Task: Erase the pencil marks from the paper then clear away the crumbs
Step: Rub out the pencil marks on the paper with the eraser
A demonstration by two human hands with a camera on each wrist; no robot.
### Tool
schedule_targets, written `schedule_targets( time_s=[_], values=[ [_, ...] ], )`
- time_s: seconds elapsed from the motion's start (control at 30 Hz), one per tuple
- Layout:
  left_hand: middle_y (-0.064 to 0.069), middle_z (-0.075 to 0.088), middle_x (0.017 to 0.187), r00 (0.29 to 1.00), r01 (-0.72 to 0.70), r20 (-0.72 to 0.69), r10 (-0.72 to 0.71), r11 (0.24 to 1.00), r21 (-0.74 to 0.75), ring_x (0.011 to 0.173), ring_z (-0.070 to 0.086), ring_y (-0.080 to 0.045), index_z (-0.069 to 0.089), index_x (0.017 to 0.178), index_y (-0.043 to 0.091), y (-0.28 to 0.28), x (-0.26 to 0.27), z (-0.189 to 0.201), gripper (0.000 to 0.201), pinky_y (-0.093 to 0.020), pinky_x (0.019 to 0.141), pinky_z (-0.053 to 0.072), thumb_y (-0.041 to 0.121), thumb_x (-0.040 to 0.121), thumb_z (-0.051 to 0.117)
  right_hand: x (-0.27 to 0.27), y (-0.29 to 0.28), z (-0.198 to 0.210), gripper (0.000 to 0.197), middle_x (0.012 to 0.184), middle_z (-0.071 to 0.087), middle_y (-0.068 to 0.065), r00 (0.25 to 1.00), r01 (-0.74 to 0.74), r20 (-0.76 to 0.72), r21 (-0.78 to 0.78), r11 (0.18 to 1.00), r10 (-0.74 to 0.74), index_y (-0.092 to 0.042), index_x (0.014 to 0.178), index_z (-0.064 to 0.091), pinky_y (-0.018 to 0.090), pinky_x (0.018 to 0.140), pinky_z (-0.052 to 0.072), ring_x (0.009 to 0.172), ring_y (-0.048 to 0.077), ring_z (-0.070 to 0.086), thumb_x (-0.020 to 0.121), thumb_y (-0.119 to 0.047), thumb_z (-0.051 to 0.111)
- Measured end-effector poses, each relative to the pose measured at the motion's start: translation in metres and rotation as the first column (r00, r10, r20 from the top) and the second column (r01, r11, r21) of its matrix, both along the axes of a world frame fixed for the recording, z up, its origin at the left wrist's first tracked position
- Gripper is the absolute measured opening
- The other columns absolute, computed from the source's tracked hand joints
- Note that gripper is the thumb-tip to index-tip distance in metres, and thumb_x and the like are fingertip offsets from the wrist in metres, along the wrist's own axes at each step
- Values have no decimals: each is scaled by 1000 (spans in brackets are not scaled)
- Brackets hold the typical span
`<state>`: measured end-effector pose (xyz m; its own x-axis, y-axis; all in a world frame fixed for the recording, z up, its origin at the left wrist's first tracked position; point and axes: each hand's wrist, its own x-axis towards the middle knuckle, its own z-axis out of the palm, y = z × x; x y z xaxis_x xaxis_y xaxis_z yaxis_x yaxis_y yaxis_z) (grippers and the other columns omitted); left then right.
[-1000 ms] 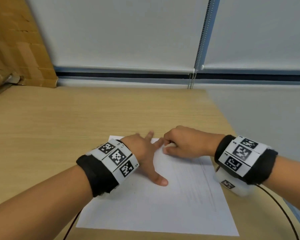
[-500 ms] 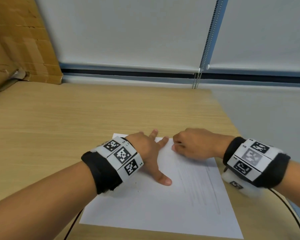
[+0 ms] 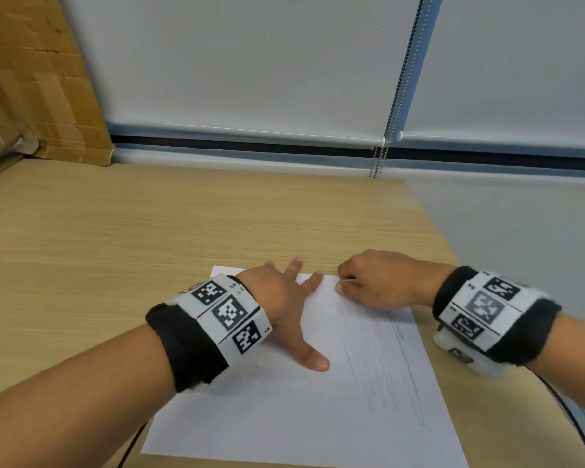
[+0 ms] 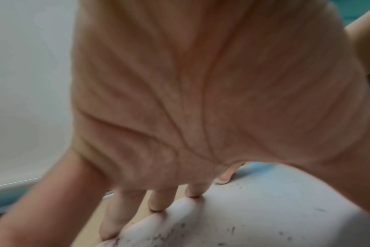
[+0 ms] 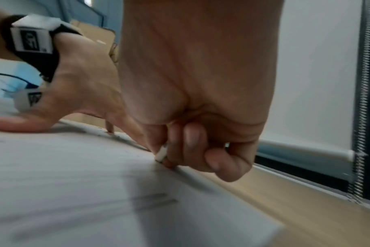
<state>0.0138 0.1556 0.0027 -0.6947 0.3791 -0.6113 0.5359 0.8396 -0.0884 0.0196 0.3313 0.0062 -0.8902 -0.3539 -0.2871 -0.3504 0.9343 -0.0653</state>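
Note:
A white sheet of paper point(image 3: 284, 417) lies on the wooden table, with faint pencil lines point(image 3: 379, 359) running down its right half. My left hand point(image 3: 284, 298) presses flat on the sheet's upper left, fingers spread, thumb pointing toward me. My right hand point(image 3: 368, 282) is curled at the paper's far edge and pinches a small white eraser point(image 5: 162, 152) against the sheet. Dark eraser crumbs point(image 4: 165, 234) are scattered on the paper near my left fingertips point(image 4: 156, 207).
The table point(image 3: 115, 248) ends close on the right, just past the paper. A cardboard box point(image 3: 31, 79) leans at the far left. Window blinds with a bead chain point(image 3: 385, 146) stand behind. A black cable point(image 3: 571, 417) trails from my right wrist.
My right hand with the eraser has slid right and a little away along the paper's far edge, away from my left fingers. The left hand keeps pressing the sheet.

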Motion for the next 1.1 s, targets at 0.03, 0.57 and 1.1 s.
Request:
schedule_targets(
  time_s=[0.03,0.57,1.1],
  values=[
    [4,-32,158,1000,1,0,-1,1000,0,149,-12,-39,-28,148,39,0,0,0,133,-58,116,18,85,62,63,2,-5,-2,34,69,50,-7,1000,-27,-8,8,1000,27,-28,66,40,32,62,40,65,15,50,99,-38,40],
    [7,-32,158,1000,-4,-4,4,1000,-19,150,-10,-36,-27,148,41,-1,1,3,132,-57,117,20,87,61,60,-5,-11,0,32,73,52,-3,998,19,-65,49,999,-16,-18,80,53,31,59,38,69,19,53,100,-39,38],
    [6,-32,158,1000,4,-10,-4,1000,-27,151,-7,-36,-27,148,41,0,1,2,133,-56,116,22,88,59,60,8,-5,8,30,67,50,-8,991,-133,46,102,986,129,-20,84,53,31,60,38,65,16,50,100,-42,41]
  ],
)
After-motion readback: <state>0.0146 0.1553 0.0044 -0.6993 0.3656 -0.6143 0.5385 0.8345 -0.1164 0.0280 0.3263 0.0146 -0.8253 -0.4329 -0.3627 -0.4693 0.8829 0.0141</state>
